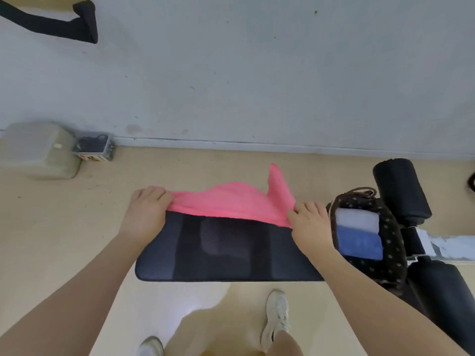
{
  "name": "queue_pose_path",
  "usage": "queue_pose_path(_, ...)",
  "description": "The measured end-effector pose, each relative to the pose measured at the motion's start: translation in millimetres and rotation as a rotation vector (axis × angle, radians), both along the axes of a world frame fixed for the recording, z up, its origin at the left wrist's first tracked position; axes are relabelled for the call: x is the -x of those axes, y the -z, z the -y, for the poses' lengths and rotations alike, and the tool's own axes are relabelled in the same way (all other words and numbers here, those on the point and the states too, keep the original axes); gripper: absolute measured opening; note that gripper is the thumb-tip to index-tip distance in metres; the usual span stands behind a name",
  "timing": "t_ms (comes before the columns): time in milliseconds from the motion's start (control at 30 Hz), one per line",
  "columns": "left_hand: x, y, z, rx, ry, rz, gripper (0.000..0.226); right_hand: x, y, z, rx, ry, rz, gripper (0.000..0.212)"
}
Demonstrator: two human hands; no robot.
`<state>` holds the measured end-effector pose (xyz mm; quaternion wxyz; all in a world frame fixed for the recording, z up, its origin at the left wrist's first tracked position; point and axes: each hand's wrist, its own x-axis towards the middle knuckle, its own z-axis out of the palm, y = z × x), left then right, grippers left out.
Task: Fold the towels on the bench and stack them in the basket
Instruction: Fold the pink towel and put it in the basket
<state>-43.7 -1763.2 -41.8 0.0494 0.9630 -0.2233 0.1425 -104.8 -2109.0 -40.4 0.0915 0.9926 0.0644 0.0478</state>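
A pink towel (231, 201) lies bunched along the far edge of the black padded bench (226, 253), one corner sticking up. My left hand (147, 209) grips the towel's left end at the bench's far left corner. My right hand (309, 223) pinches its right end. Just right of that hand sits a dark dotted basket (393, 242) on the bench, holding a folded white towel (357, 220) and a folded blue towel (358, 244) side by side.
Black roller pads (403, 191) and the bench frame stand to the right. A pale plastic container (38, 150) and a small box (93, 149) sit on the floor by the wall at left. My shoes (276, 319) are on the floor below the bench.
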Motion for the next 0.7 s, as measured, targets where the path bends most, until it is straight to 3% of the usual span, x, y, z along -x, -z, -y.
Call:
queue_pose_path(100,35.7,63.5,-14.4,-0.108,0.108,-0.048,0.02,22.3,61.1,-11.9,0.03,-0.174,-0.263,0.015)
queue_pose_path(167,51.3,108.4,-17.2,-0.151,0.144,-0.131,0.019,30.4,106.5,-18.5,0.063,-0.192,-0.531,0.032)
queue_pose_path(267,69.2,174.5,-16.8,-0.157,0.134,-0.251,0.042,35.7,161.9,-21.8,-0.045,-0.024,-0.658,0.045)
queue_pose_path(367,87.3,227.4,-13.7,-0.067,0.045,-0.296,0.032,40.2,206.1,-19.4,-0.274,0.125,-0.487,0.038)
queue_pose_path(433,96.8,256.2,-11.7,0.033,-0.036,-0.282,0.029,48.7,230.7,-15.6,-0.374,0.109,-0.358,0.029)
queue_pose_path(533,107.0,279.3,-9.6,0.065,0.0,-0.16,0.03,56.3,258.7,-9.8,-0.439,-0.002,-0.232,0.021)
queue_pose_path(700,110.7,282.3,-14.0,0.074,-0.069,-0.112,0.038,71.5,260.8,2.6,-0.403,0.048,-0.166,0.025)
